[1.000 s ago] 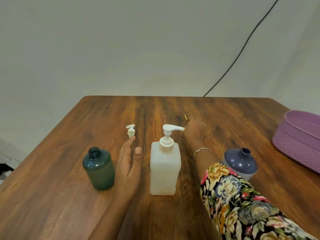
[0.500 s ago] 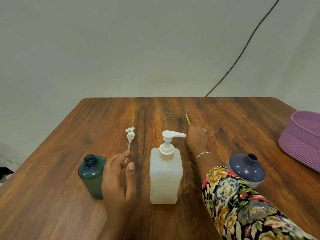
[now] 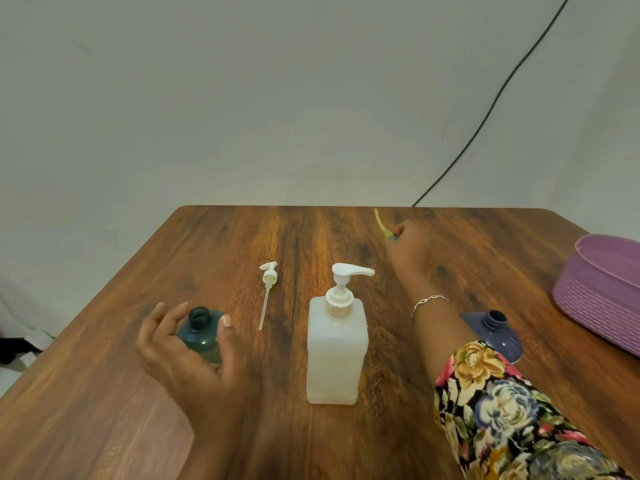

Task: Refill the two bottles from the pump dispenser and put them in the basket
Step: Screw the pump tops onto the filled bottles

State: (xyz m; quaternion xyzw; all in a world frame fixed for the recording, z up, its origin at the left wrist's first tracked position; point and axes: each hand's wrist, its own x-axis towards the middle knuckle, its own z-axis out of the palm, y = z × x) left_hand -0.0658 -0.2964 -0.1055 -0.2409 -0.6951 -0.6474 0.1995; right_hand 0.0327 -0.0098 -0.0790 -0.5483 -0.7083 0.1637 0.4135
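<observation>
1. Green bottle (image 3: 201, 329): stands upright on the table (image 3: 104, 393), left of the pump dispenser (image 3: 337, 344), neck open. Its white pump top (image 3: 268, 275) lies on the table just behind it.
2. Blue bottle (image 3: 495, 332): stands right of the dispenser, partly behind the right forearm, neck also open.
3. Left hand (image 3: 187, 344): spread around the green bottle, fingers on one side and thumb on the other. No closed grip shows (motion blur hides the contact).
4. Right hand (image 3: 407, 251): reaches to the far side of the table, fingers curled on a small part with a yellow tube (image 3: 378, 220) sticking out, probably the blue bottle's pump top.
5. Done, by judgement: both bottles are uncapped.
6. Left to do: pump liquid into each bottle, refit both tops, and place both in the basket (image 3: 588, 252) at the right edge, which holds neither bottle.
7. Fill levels cannot be read in either bottle.
</observation>
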